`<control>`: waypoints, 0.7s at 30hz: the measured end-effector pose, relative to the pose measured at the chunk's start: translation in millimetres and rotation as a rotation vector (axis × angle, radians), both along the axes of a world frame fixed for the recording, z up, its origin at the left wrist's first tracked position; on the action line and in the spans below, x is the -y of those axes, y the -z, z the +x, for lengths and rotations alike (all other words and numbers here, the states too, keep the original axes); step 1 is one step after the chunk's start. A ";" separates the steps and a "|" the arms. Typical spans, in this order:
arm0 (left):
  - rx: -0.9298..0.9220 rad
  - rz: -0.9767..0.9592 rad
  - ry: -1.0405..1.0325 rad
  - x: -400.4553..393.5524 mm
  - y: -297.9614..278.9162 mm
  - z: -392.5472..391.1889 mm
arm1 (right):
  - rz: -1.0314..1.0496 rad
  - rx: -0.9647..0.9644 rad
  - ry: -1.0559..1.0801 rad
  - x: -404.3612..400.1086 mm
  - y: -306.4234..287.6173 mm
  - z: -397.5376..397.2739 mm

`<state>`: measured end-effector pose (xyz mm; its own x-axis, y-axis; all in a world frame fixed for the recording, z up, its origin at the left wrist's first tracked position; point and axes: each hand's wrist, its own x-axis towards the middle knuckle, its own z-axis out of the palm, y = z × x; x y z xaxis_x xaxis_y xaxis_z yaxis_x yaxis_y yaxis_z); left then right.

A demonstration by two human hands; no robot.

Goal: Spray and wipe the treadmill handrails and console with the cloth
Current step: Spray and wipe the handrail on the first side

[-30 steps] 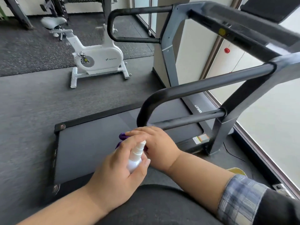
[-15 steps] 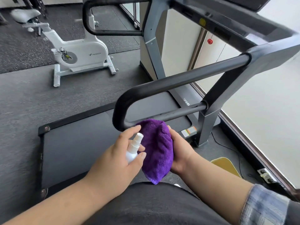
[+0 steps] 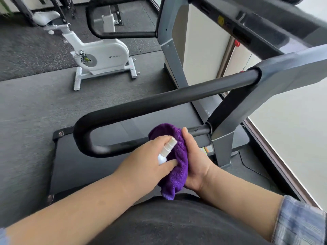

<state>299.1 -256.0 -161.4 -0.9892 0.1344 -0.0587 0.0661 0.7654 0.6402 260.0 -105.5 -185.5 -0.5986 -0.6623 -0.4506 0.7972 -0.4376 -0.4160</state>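
We observe the person's left hand (image 3: 145, 161) wrapped around a small white spray bottle (image 3: 166, 151), fingers curled about its body, with the forefinger lying over the top of the pump head. The nozzle points right, at a purple cloth (image 3: 174, 165) just beside it. The right hand (image 3: 194, 167) holds that cloth bunched, the palm behind it and the thumb pressed along its right edge; the cloth's lower end hangs loose below the hand, above the person's dark shirt. Both grips are thus clamped, the left on the bottle and the right on the cloth.

We note that the cloth sits in front of the lower bar of the near handrail (image 3: 159, 101), a black padded loop that runs from a grey upright (image 3: 223, 144) on the right, bends round at the left and comes back lower down. Whether the cloth touches that lower bar we cannot tell. The far handrail (image 3: 99, 32) shows at the top, fixed to a second grey upright. The console (image 3: 251, 23) crosses the upper right corner, seen from its side and blurred. The treadmill belt (image 3: 92, 165) lies dark below the hands. Further off to the left, a white exercise bike (image 3: 102, 57) stands on the grey floor. A plaid sleeve (image 3: 300, 221) covers the right forearm near the frame's lower right edge.
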 end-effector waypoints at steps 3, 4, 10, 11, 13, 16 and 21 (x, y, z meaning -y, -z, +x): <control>-0.042 0.015 -0.079 -20.9 -2.3 -2.2 | 0.034 -0.029 0.023 -22.0 2.5 -23.9; -0.062 0.021 -0.113 -26.0 -3.0 0.0 | 0.033 -0.056 0.040 -28.4 2.9 -32.0; -0.065 0.063 -0.363 -38.4 1.7 16.8 | 0.479 -0.386 0.317 -70.7 -9.2 -88.0; -0.061 0.068 -0.386 -39.5 2.1 18.8 | 0.655 -0.525 0.349 -77.1 -7.3 -94.6; -0.056 0.081 -0.423 -40.9 1.6 21.8 | 0.885 -0.843 0.376 -86.9 2.3 -105.0; -0.042 0.095 -0.455 -42.5 -0.3 23.8 | 1.006 -1.248 0.158 -93.8 28.5 -119.6; -0.008 0.062 -0.474 -43.3 0.8 26.8 | 1.541 -1.694 -0.531 -82.8 82.3 -118.2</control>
<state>325.9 -212.8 -162.2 -0.9427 -0.3289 -0.0566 -0.2759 0.6726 0.6867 141.8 -22.6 -267.8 -0.7880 -0.6128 -0.0591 -0.5771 0.7686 -0.2760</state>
